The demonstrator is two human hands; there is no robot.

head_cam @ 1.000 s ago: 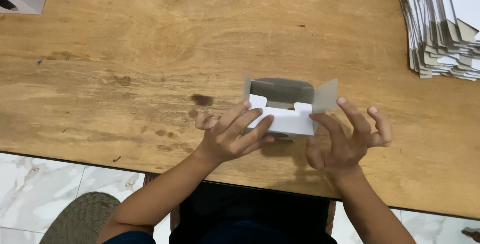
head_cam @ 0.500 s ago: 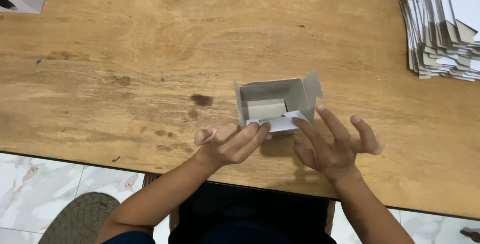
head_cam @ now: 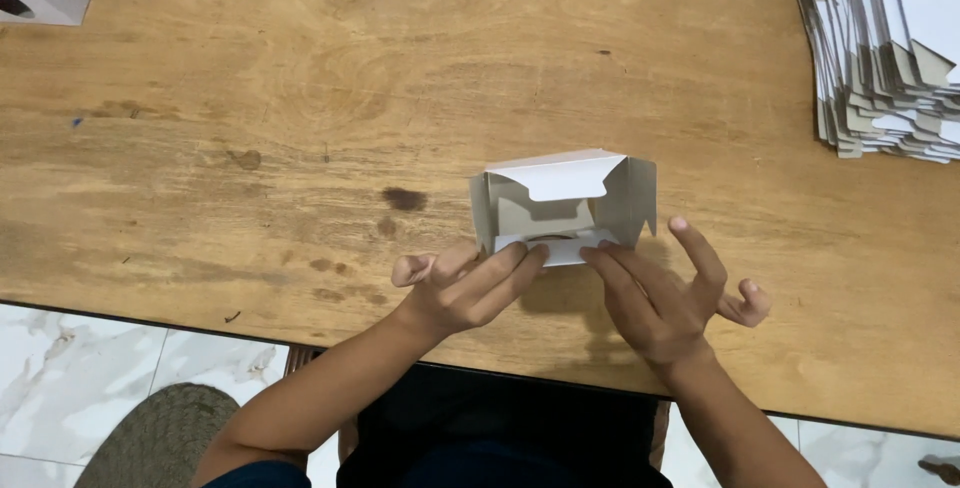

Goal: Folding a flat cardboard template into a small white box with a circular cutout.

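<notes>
Right now both hands are folding a small white cardboard box (head_cam: 562, 203) on the wooden surface (head_cam: 300, 98); the left hand (head_cam: 465, 288) and right hand (head_cam: 660, 298) are pressing its near flap with loosely spread fingertips, gripping nothing. Judging by the raised far flap, closing it calls for steady, even tucking.

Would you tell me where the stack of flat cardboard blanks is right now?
In the head view, the stack of flat cardboard blanks sits at the far right corner of the wooden table, beyond and to the right of the small open box.
</notes>
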